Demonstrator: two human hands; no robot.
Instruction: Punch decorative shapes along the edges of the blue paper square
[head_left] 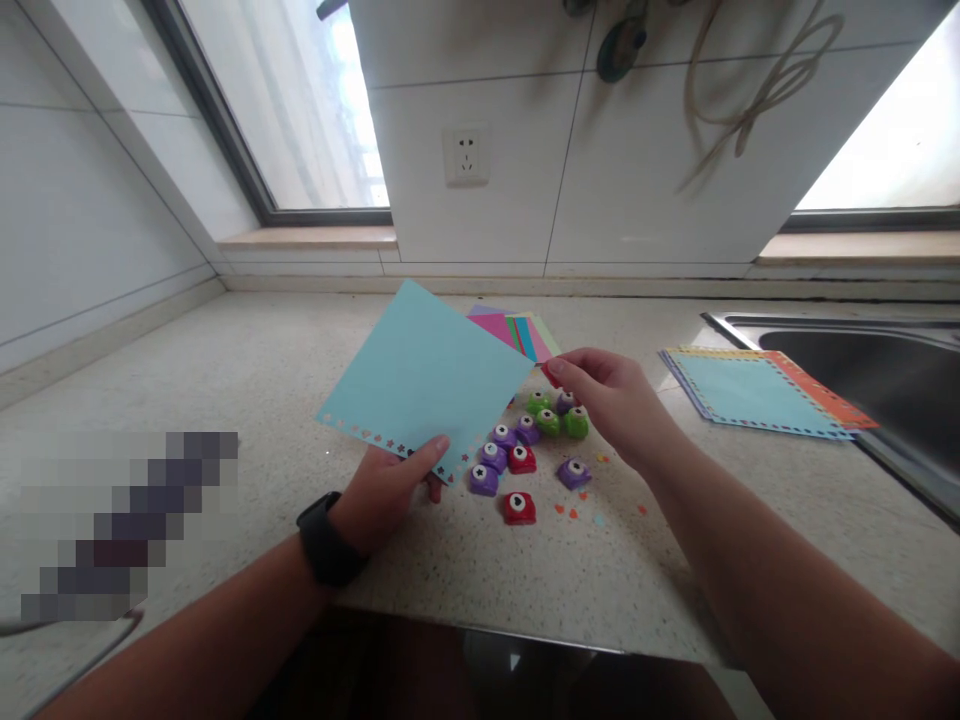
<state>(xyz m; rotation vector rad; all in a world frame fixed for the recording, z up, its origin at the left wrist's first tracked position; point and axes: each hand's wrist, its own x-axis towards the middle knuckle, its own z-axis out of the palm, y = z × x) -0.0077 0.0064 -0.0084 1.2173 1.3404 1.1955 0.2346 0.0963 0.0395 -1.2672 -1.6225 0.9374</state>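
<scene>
My left hand, with a dark watch at the wrist, is closed on the lower corner of a light blue sheet of paper, thumb on top. A row of small punched shapes runs along the sheet's lower edges. At the sheet's right corner, my right hand pinches a red craft punch, mostly hidden by the fingers. Below lie several other punches: a purple punch, a red punch with a heart mark, a green punch and a separate purple punch.
Tiny paper cutouts are scattered on the speckled countertop. Coloured paper lies at the back. To the right, a stack of punched sheets overlaps the rim of a metal sink. A blurred-out patch covers something at the left.
</scene>
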